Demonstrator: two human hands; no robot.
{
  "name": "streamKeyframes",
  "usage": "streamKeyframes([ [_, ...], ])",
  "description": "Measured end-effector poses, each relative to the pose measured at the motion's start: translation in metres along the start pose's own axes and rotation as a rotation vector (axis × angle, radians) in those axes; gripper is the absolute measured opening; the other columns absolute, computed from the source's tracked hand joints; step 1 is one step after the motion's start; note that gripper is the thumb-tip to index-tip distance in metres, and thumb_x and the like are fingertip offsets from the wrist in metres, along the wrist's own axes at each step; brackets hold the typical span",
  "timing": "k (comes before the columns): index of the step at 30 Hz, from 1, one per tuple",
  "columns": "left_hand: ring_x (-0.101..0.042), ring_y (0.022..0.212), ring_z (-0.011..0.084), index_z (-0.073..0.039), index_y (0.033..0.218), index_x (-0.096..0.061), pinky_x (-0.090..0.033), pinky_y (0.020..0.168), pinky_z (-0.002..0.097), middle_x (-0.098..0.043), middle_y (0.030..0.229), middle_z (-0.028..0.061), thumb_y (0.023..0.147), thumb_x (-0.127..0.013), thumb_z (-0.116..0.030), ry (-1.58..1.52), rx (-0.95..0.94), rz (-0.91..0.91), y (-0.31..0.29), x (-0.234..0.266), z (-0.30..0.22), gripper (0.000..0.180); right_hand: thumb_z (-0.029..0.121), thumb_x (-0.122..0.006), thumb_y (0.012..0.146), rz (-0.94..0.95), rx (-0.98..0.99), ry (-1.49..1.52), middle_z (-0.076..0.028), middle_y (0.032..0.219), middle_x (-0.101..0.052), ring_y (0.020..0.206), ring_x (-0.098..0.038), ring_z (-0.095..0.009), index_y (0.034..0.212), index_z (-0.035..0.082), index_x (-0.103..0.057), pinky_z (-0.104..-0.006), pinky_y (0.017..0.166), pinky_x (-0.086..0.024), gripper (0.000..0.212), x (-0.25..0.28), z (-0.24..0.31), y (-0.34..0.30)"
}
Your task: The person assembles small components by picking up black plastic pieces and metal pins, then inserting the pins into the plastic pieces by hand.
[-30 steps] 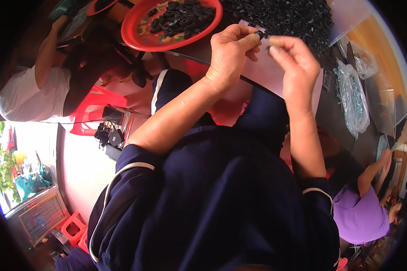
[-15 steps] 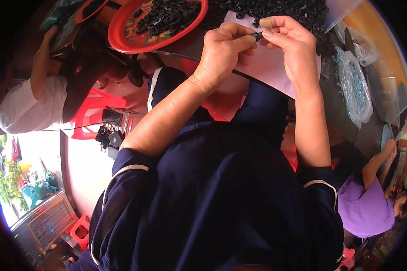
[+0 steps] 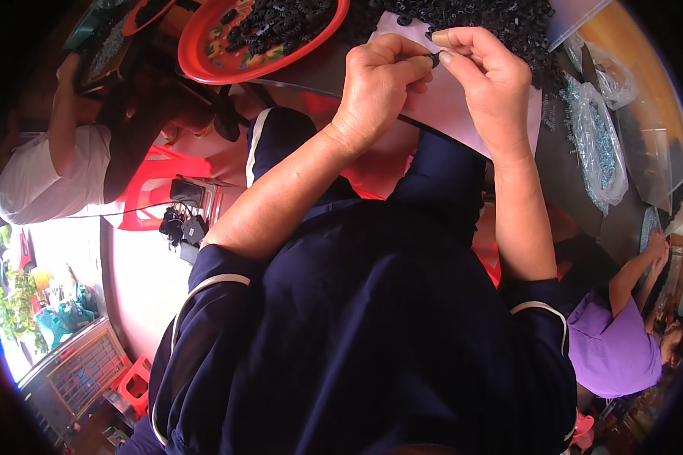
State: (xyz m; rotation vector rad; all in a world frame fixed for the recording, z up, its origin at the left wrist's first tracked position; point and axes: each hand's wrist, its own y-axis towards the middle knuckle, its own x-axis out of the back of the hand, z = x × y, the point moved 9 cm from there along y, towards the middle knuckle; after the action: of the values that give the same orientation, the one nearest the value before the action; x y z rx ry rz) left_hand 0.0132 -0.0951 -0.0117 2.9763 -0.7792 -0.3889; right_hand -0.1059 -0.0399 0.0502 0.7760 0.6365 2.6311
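My left hand (image 3: 379,87) pinches a small black plastic part (image 3: 434,59) between thumb and fingers, above a pale pink sheet (image 3: 470,125) at the table's edge. The tip of my right hand's thumb meets the part from the other side. My right hand (image 3: 501,83) has its fingers bent in toward the part; whatever lies between them is too small to make out. Just beyond my hands spreads a heap of small black parts (image 3: 501,23). To the left stands a red round tray (image 3: 193,64) with a pile of toothed black parts (image 3: 281,30) on it.
Clear plastic bags (image 3: 599,148) of small bluish pieces lie on the table at right. A person in purple (image 3: 615,341) works at lower right, and another in white (image 3: 53,178) sits at left. A red stool (image 3: 152,186) stands left of my legs.
My right thumb and fingers have shifted slightly around the black part, which is now more covered by my left fingertips. Both forearms stay nearly where they were.
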Motion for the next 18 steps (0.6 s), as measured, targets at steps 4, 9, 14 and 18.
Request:
streamKeyframes([
  [4,-0.060,0.063,0.0097,0.004,0.094,-0.066,-0.047,0.053,0.0221,-0.067,0.076,0.0073,0.089,-0.064,-0.006,0.027,-0.004,-0.007,-0.001,-0.001,-0.002,0.011,-0.008,-0.062,0.085,-0.013,0.023,0.023,-0.005,0.096,-0.071,0.087,-0.065,-0.008,0.105,-0.002,-0.068,-0.0216,0.080,-0.051,0.021,0.003,0.001,0.000],
  [9,-0.060,0.063,0.0093,0.003,0.092,-0.066,-0.046,0.053,0.0220,-0.067,0.075,0.0063,0.089,-0.064,-0.006,0.045,-0.007,-0.009,0.000,-0.001,0.001,0.010,-0.010,-0.059,0.082,-0.021,-0.039,-0.037,-0.005,0.094,-0.072,0.085,-0.065,-0.009,0.104,0.001,-0.068,-0.0226,0.078,-0.052,0.025,0.002,0.003,0.001],
  [14,-0.058,0.061,0.0097,0.005,0.088,-0.065,-0.045,0.052,0.0249,-0.065,0.070,0.0061,0.083,-0.065,-0.003,0.020,-0.116,-0.052,0.000,0.000,-0.001,0.010,-0.012,-0.057,0.078,-0.078,0.186,-0.293,-0.007,0.089,-0.072,0.078,-0.068,-0.014,0.099,0.004,-0.067,-0.0247,0.070,-0.054,0.029,-0.006,0.030,-0.001],
  [18,-0.058,0.061,0.0111,0.005,0.084,-0.065,-0.046,0.053,0.0265,-0.064,0.068,0.0069,0.081,-0.064,-0.001,0.123,-0.180,-0.099,0.000,-0.002,-0.005,0.007,-0.014,-0.056,0.074,-0.161,0.386,-0.349,-0.009,0.087,-0.071,0.075,-0.070,-0.020,0.098,0.005,-0.067,-0.0263,0.067,-0.056,0.033,-0.011,0.041,-0.006],
])
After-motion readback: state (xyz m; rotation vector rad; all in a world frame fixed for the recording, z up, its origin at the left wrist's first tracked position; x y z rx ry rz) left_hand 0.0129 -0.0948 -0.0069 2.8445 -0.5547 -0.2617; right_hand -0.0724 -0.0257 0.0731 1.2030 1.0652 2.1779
